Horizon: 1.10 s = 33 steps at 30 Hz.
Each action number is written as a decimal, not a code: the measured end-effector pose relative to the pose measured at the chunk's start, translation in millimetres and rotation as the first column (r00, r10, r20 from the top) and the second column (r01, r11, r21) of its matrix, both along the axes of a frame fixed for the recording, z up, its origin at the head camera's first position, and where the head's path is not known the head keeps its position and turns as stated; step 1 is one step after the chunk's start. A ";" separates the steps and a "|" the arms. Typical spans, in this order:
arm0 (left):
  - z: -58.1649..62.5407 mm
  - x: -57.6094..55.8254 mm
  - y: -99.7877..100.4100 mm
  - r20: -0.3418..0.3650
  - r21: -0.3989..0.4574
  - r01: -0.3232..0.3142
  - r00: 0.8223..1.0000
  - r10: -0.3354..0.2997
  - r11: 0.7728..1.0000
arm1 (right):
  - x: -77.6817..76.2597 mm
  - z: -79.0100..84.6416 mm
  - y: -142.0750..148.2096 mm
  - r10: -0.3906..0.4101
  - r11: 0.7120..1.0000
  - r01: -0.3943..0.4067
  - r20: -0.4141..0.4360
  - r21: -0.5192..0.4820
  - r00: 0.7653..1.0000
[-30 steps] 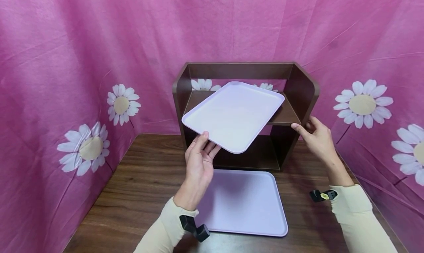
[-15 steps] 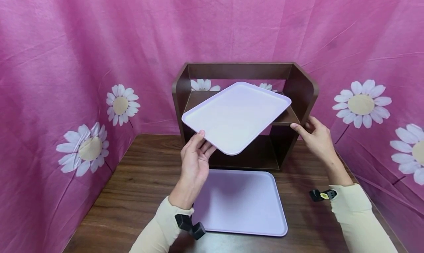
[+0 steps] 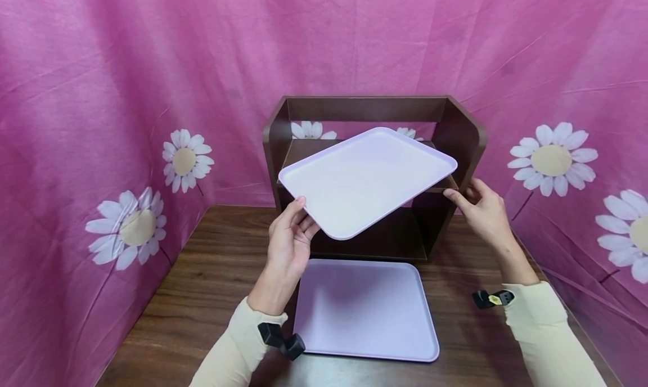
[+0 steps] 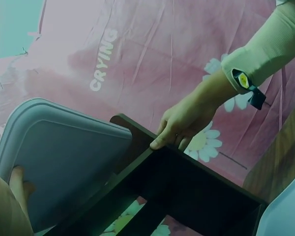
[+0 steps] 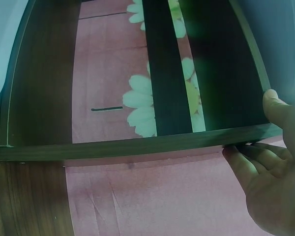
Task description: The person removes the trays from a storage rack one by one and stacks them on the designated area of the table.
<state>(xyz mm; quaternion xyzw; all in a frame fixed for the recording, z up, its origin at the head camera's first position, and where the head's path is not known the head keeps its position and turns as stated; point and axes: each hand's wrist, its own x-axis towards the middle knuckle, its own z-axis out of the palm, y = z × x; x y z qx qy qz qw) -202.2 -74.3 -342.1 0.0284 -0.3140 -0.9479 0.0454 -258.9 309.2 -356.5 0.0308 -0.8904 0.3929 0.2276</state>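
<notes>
My left hand [image 3: 289,243] grips the near left corner region of a pale lilac tray [image 3: 367,181], thumb on the rim and fingers underneath. The tray is held turned at an angle, overlapping the upper shelf of a dark brown two-tier shelf unit [image 3: 364,107] in the head view. In the left wrist view the raised tray's underside [image 4: 73,157] shows beside the shelf. My right hand [image 3: 483,212] holds the shelf's right side panel [image 5: 152,147], thumb at the front edge and fingers on the outer face. A second lilac tray [image 3: 367,314] lies flat on the table before the shelf.
The wooden table [image 3: 202,297] carries the shelf at its back. A pink curtain [image 3: 243,49] with large daisies hangs behind and on both sides. The shelf's lower compartment [image 3: 372,235] opens toward the front, above the lying tray.
The raised tray has turned, its far right corner swinging right and toward me. My left hand has shifted left with it. The right hand stays on the side panel.
</notes>
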 end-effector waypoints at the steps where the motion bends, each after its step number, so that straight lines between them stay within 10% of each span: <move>1: 0.7 -0.1 -1.0 0.000 -0.001 -0.001 1.000 0.001 1.000 | -0.1 0.2 -0.3 0.001 1.000 -0.001 -0.001 0.002 1.000; 33: 16.9 -8.0 -37.0 -0.063 -0.125 0.109 0.991 -0.117 0.986 | -3.8 -2.3 0.8 -0.003 0.999 0.004 -0.027 0.034 1.000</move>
